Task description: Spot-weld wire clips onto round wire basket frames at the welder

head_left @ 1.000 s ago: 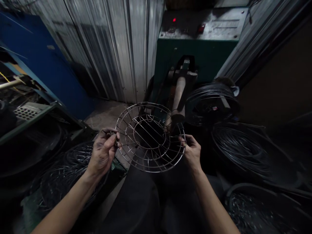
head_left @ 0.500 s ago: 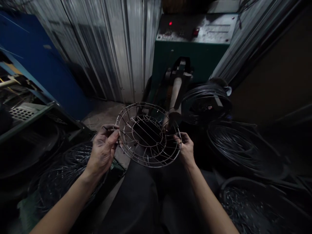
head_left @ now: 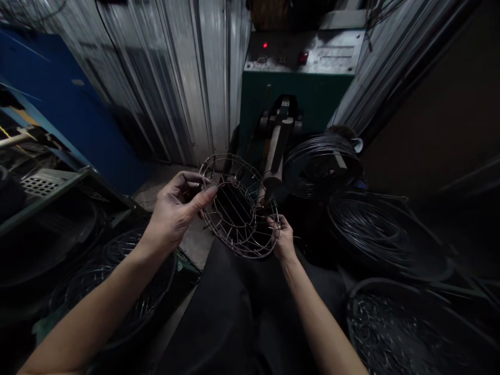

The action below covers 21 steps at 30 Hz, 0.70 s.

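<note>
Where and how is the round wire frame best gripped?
The wire frame is probably best pinched by its outer rim, from left and right at once: the rim is thin and round, the middle open, and a metal rod crowds its far right side.

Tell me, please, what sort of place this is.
Probably a metalworking workshop: the left hand and right hand hold a round wire frame, wire coils sit to the right, and a green machine, perhaps a spot welder, stands ahead.
</note>
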### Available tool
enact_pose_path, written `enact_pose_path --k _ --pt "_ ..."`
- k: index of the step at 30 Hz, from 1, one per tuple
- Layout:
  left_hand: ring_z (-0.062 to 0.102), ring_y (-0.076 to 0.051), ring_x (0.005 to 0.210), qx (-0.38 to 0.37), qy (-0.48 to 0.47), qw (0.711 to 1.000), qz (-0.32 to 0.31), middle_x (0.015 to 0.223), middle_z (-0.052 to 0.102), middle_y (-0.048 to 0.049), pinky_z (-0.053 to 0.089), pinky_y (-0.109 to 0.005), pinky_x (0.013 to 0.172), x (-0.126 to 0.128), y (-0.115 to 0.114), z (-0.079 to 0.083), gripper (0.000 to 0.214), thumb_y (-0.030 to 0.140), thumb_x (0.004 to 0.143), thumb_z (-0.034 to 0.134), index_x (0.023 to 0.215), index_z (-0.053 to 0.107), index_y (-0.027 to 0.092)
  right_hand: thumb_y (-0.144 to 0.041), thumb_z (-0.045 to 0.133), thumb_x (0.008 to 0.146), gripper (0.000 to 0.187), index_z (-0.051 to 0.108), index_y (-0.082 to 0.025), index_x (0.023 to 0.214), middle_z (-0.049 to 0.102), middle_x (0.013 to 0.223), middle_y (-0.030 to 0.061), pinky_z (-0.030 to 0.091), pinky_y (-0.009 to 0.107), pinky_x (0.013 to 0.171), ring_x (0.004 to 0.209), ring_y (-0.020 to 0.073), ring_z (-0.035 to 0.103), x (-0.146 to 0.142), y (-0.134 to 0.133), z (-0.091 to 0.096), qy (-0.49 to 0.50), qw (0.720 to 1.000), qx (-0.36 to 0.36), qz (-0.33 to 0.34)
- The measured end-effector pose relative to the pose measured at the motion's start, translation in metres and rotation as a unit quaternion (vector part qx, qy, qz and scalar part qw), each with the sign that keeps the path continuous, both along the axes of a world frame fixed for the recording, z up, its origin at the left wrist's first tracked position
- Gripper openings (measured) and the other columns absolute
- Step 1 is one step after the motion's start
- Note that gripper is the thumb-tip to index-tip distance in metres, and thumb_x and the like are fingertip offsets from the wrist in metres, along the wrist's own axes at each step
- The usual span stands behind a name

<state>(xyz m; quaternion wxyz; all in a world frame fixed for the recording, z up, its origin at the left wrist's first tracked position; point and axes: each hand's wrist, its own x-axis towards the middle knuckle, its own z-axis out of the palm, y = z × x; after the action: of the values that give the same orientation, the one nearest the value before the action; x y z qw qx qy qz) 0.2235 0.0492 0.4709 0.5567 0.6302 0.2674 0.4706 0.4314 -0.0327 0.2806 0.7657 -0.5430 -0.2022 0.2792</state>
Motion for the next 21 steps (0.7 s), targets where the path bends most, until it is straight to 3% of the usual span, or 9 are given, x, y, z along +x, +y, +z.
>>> enact_pose_path --k 5,14,21 --pt "0.051 -0.007 0.052 0.030 0.015 0.999 -0.010 0.068 0.056 0.0019 0.041 -0.017 0.042 0.013 0.007 0.010 0.028 0.032 0.061 0.080 0.078 0.062 0.017 -0.039 0.076 0.058 0.033 0.055 -0.019 0.074 0.056 0.069 -0.0059 0.039 0.020 0.064 0.064 0.0071 0.050 -0.004 0.004 -0.008 0.037 0.999 0.022 0.000" --pt "0.052 -0.006 0.050 0.064 0.051 0.995 -0.054 0.063 0.053 0.0034 0.042 -0.016 0.043 0.030 0.015 0.020 0.031 0.035 0.062 0.080 0.077 0.061 0.016 -0.042 0.077 0.054 0.038 0.053 -0.019 0.074 0.054 0.064 -0.0063 0.040 0.022 0.060 0.058 0.0077 0.049 -0.004 0.009 -0.012 0.068 0.996 0.043 -0.033" --pt "0.044 -0.004 0.040 0.024 0.022 0.998 -0.053 0.057 0.050 0.0054 0.040 -0.019 0.038 0.051 0.038 0.024 0.033 0.036 0.061 0.080 0.074 0.058 0.016 -0.040 0.076 0.056 0.036 0.054 -0.018 0.075 0.055 0.070 -0.0048 0.042 0.024 0.067 0.065 0.0083 0.051 0.013 0.018 -0.005 0.035 0.996 0.057 -0.065"
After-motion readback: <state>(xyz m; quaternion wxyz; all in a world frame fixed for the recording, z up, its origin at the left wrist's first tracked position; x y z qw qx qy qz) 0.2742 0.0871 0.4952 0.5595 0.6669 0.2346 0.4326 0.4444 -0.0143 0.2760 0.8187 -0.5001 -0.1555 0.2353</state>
